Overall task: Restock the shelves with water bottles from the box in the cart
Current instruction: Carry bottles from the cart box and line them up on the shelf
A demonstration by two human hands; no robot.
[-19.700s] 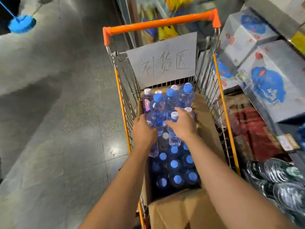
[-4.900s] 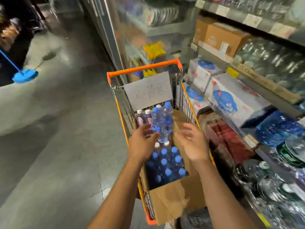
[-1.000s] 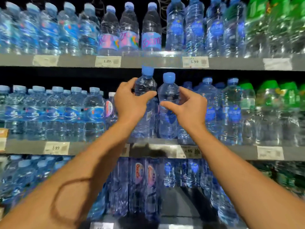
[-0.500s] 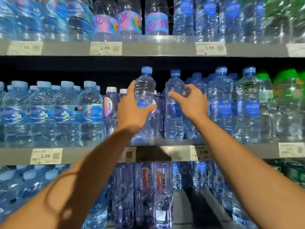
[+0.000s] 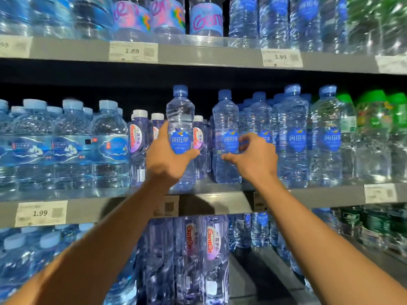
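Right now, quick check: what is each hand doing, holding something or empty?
Left hand: closed around a blue-capped water bottle, on the middle shelf.
Right hand: fingers on a second bottle standing there; firm grip cannot be told.

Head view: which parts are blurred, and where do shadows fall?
Head view: the top-shelf bottles and green bottles at the edges are smeared; the bottle in the left hand is sharp; arm shadows darken the shelf edge.
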